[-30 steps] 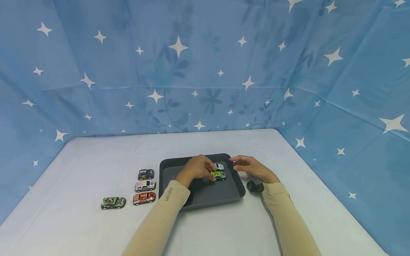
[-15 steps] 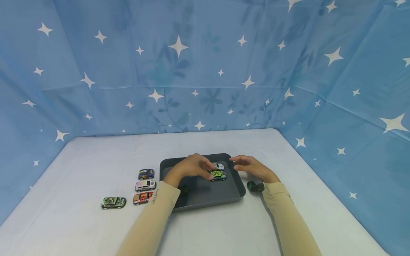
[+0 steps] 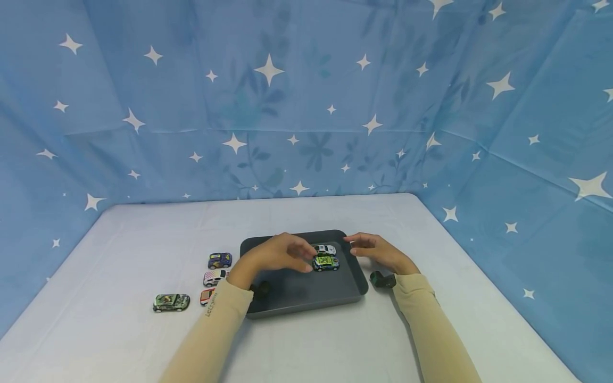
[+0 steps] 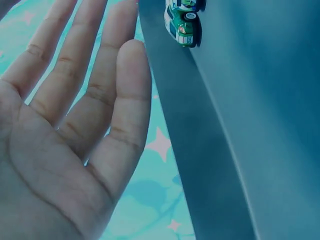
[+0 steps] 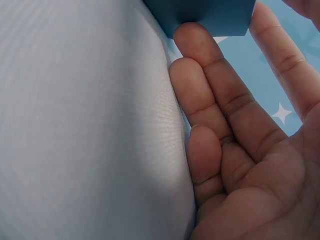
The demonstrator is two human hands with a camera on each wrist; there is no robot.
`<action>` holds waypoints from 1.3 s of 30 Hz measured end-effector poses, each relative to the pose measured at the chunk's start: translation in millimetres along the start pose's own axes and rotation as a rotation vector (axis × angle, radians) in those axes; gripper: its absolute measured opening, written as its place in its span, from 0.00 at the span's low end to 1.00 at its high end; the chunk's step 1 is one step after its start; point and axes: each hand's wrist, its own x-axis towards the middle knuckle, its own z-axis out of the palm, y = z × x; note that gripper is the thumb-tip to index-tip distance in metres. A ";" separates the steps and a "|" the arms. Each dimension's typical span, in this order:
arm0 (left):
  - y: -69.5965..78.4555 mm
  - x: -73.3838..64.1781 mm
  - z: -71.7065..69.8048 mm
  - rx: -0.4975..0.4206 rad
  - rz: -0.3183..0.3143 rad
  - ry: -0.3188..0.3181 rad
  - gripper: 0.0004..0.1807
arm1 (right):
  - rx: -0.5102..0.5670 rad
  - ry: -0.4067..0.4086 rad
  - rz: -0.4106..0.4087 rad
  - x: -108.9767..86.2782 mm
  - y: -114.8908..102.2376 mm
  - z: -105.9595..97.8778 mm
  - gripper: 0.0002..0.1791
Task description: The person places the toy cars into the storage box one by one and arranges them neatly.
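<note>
My left hand (image 3: 274, 255) hovers over the dark grey tray (image 3: 311, 298), thumb and fingers apart and holding nothing. Just right of its fingertips, two toy cars stand in the tray: a white one (image 3: 326, 249) and, in front of it, a yellow-green one (image 3: 326, 263). In the left wrist view the fingers of the left hand (image 4: 75, 135) are extended, with part of a green-and-white toy car (image 4: 182, 27) ahead. At the tray's right rim my right hand (image 3: 378, 252) rests, fingers loosely bent. Its fingertips reach the tray wall (image 5: 210, 17) in the right wrist view.
Left of the tray on the white table (image 3: 119, 255) are a purple toy car (image 3: 220, 260), a white-and-pink one (image 3: 214, 277) and a red-orange one (image 3: 206, 296), partly behind the left sleeve. A camouflage-green toy car (image 3: 171, 302) stands farther left. A blue star-patterned curtain (image 3: 268, 117) surrounds the table.
The left hand has let go of the yellow-green toy car and drawn back to the left, its fingers spreading. The car stays beside the white one. The right hand has not moved.
</note>
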 end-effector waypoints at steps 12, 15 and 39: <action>-1.8 -28.1 -6.3 -0.022 0.078 0.019 0.22 | -0.026 -0.011 -0.017 -2.0 -0.3 -1.3 0.28; -0.1 -34.6 -6.2 -0.021 0.092 0.033 0.21 | -0.031 -0.012 -0.023 -2.4 0.2 -1.5 0.28; -9.0 -85.9 -13.6 0.023 0.129 0.187 0.17 | -0.033 -0.008 -0.024 -1.5 3.7 -1.6 0.28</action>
